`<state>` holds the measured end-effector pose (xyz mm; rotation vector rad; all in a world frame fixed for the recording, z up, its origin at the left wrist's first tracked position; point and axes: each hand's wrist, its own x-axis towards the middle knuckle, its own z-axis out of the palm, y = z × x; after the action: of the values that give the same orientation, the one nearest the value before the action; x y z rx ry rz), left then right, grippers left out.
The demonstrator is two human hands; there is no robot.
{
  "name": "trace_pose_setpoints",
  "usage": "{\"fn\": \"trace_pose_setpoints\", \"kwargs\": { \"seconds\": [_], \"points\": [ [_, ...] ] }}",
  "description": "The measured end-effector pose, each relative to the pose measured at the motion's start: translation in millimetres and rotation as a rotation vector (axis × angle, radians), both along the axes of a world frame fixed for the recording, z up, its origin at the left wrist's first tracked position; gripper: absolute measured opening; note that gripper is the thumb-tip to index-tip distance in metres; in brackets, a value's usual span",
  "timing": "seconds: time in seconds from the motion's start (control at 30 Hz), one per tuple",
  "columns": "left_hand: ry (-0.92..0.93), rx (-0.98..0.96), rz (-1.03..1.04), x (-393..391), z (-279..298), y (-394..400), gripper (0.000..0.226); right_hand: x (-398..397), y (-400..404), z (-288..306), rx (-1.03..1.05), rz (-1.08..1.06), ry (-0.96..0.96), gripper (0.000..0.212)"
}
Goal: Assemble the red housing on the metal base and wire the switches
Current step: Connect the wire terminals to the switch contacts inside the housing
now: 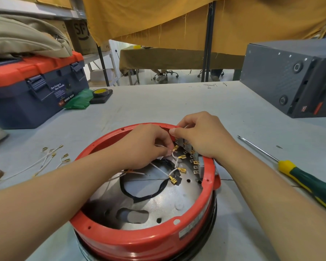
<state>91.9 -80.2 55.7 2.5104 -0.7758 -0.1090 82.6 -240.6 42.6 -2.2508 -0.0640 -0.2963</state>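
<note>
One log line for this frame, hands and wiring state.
phase: wiring switches | left hand: pinches white wire's brass terminal | right hand: on switches at red housing rim | screwdriver: idle on table

The round housing (145, 240) is red, and the base (158, 204) inside it is shiny silver with a black loop on it. The wires (159, 167) are white with gold tips. The screwdriver (309, 183) is green and yellow, the toolbox (32, 87) is dark blue with an orange lid, and the table (158, 102) is pale grey.
</note>
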Motion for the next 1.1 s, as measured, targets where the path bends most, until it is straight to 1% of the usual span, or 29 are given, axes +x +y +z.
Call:
{"fn": "trace_pose_setpoints", "kwargs": {
  "seconds": [0.13, 0.27, 0.73, 0.93, 1.1],
  "points": [
    [-0.148, 0.048, -0.052, -1.6, -0.6, 1.1, 0.014, -0.3, -0.2, 0.9, -0.024, -0.021, -0.013, 0.022],
    [-0.257, 0.111, -0.073, -0.4, -2.2, 0.9, 0.010, -0.5, -0.5, 1.8, -0.036, -0.040, -0.011, 0.024],
    [-0.278, 0.133, -0.052, 0.8, -4.6, -2.6, 0.009, -3.4, 0.7, 4.1, -0.038, -0.052, -0.009, 0.023],
    [-0.271, 0.105, -0.036, 1.1, -5.6, -2.6, 0.010, -4.2, 0.9, 4.9, -0.082, -0.074, -0.012, 0.024],
    [-0.280, 0.110, -0.039, 1.7, -5.5, -2.5, 0.010, -4.8, 0.4, 4.9, -0.077, -0.067, -0.004, 0.023]
  ]
}}
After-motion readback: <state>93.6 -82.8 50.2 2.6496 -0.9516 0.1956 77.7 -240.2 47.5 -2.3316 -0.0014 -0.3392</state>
